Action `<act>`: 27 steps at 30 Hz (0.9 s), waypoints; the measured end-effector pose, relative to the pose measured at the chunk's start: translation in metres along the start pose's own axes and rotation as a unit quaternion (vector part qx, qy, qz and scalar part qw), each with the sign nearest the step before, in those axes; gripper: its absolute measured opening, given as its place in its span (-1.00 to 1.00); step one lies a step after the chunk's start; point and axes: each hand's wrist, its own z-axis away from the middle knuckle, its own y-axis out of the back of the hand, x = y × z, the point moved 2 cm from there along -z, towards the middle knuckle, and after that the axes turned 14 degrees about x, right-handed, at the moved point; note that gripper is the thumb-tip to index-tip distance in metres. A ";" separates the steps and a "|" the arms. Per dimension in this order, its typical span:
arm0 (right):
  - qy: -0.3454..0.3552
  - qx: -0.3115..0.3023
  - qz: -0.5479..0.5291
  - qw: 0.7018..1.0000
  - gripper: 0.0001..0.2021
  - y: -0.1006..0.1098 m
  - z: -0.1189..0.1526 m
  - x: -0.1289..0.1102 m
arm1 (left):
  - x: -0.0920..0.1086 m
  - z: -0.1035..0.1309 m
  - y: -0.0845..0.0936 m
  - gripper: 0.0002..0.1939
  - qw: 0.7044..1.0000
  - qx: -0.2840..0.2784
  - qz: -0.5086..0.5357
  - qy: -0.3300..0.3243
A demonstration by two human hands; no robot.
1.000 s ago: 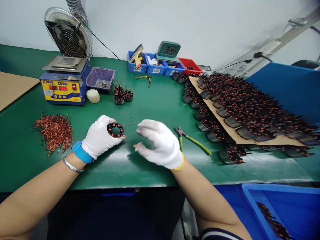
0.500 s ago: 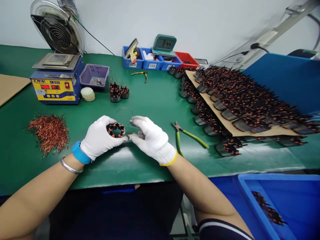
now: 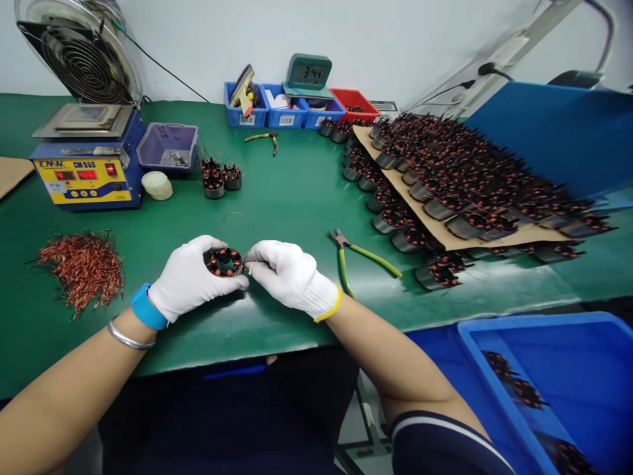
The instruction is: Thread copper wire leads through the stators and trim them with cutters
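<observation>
In a white glove, my left hand is wrapped round a motor stator, a dark ring with copper windings. Its open middle faces up toward me. My right hand, also gloved, is closed in a pinch at the ring's right side, on a thin wire lead that the fingertips largely cover. Fine wires arch above the ring. Green-handled cutting pliers lie on the bench to the right of my right hand.
Copper wire clippings lie at left, below a solder pot. A purple bin and several stators stand behind my hands. Many stators fill the right side, some on cardboard. A blue crate sits beside the bench.
My right fingertips have closed into a tighter pinch, nearer the stator's right edge. The stator stays in my left hand. The whole view has shifted slightly.
</observation>
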 end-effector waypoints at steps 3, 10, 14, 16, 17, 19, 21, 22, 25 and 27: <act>-0.033 0.017 -0.080 0.996 -0.88 0.000 -0.002 0.002 | -0.007 0.000 0.000 -0.25 0.968 -0.114 0.191 0.118; -0.054 0.025 -0.079 0.995 -0.90 0.002 -0.003 0.004 | -0.011 0.010 -0.008 -0.45 0.832 -0.297 0.377 0.279; -0.043 0.006 -0.048 0.998 -0.91 0.001 -0.003 0.003 | -0.005 0.009 -0.002 -0.28 0.862 -0.220 0.399 0.221; -0.050 -0.013 -0.062 0.997 -0.91 0.002 -0.004 0.002 | -0.004 0.008 0.007 -0.19 0.863 -0.205 0.421 0.192; -0.058 -0.026 -0.076 0.995 -0.90 0.002 -0.004 0.002 | -0.003 0.007 0.012 -0.19 0.862 -0.202 0.431 0.175; -0.077 -0.063 -0.108 0.989 -0.88 0.003 -0.004 0.003 | -0.002 0.007 0.023 -0.31 0.878 -0.194 0.420 0.122; -0.080 -0.107 -0.118 0.984 -0.86 0.003 -0.004 0.003 | 0.003 0.011 0.031 -0.54 0.918 -0.177 0.356 0.016; -0.075 -0.123 -0.111 0.983 -0.86 0.004 -0.004 0.003 | 0.008 0.014 0.032 -0.65 0.936 -0.167 0.303 -0.056; -0.053 -0.129 -0.038 0.990 -0.82 0.004 -0.004 0.004 | 0.018 0.027 0.022 -0.75 0.940 -0.161 0.151 -0.259; -0.051 -0.121 0.010 0.991 -0.79 0.002 -0.005 0.006 | 0.017 0.031 0.011 -0.69 0.936 -0.166 0.093 -0.295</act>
